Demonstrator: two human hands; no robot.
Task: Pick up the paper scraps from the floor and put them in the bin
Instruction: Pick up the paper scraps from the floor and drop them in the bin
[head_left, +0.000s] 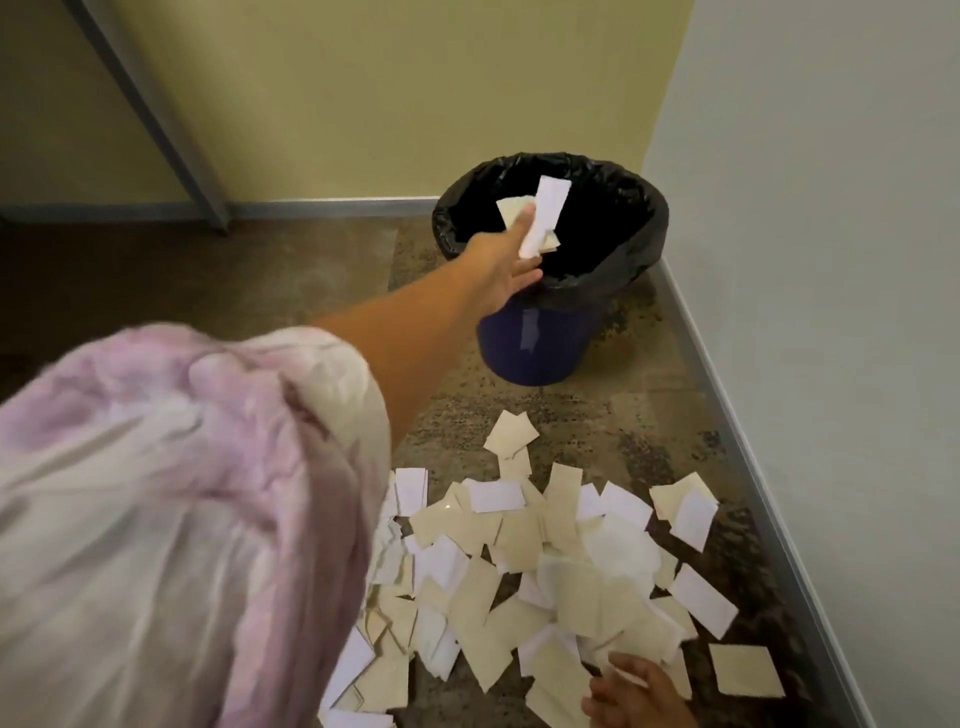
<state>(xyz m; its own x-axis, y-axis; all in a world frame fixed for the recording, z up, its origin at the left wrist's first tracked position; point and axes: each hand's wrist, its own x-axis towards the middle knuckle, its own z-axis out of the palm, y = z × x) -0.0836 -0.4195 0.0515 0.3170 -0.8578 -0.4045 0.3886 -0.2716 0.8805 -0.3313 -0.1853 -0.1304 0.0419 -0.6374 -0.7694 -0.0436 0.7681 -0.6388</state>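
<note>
A blue bin (535, 348) lined with a black bag (628, 244) stands in the corner of the floor. My left hand (506, 270) reaches over its near rim, fingers stretched out and thumb spread. A few white and cream paper scraps (543, 215) hang at its fingertips above the bin's opening. On the floor in front of me lies a wide pile of paper scraps (530, 561). At the bottom edge my right hand (636, 693) sits on the pile's near side, its fingers curled round some scraps.
A white wall (831, 260) with a grey skirting board runs along the right, close to the bin and the pile. A yellow wall is behind the bin. A grey metal leg (171, 135) slants down at the far left. My pink sleeve fills the lower left.
</note>
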